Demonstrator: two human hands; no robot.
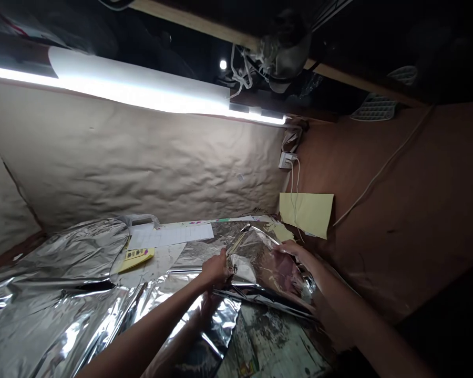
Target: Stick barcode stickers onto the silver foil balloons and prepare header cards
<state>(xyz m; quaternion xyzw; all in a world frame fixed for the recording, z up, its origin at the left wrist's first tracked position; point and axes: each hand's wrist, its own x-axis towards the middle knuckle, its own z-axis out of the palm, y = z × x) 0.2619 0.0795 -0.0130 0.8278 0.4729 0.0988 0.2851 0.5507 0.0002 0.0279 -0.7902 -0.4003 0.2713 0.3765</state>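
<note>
A shiny silver foil sheet [256,262] stretches between my two hands above the worn tabletop, its far edge raised and creased. My left hand [216,269] is closed on the left side of this sheet, with the fingers wrapped into a fold. On the right, my right hand [290,249] pinches the sheet's upper right edge. Under my left forearm, another stretch of silver foil [220,320] lies on the table. A larger crumpled spread of foil [63,310] covers the left side.
White papers [173,234] and a yellow card [137,258] lie on the tabletop [276,341]. A yellow sheet [307,212] hangs by the right wall under a socket [287,160] with cables. A lit tube lamp [142,94] runs overhead, below a wooden beam [197,23].
</note>
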